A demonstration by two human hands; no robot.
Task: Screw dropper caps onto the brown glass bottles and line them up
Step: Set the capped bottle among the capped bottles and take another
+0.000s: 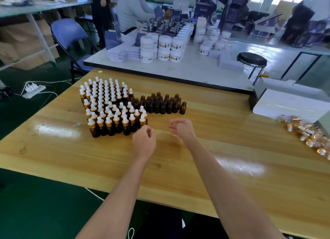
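Observation:
Several capped brown bottles [110, 110] with gold collars and white dropper bulbs stand packed in rows on the wooden table [232, 149], left of centre. Behind and to their right stand several uncapped brown bottles [162, 105]. A heap of loose dropper caps [307, 133] lies at the table's right edge. My left hand [143, 142] hovers just right of the front row of capped bottles, fingers loosely curled, holding nothing. My right hand [182, 129] hovers beside it over bare wood, fingers relaxed and empty.
A white box [292, 105] sits at the table's far right. Behind stands a white table [196, 67] with white jars [164, 47], leaflets and dark cartons; a person works there. A black stool [251, 59] and a blue chair [69, 33] stand nearby.

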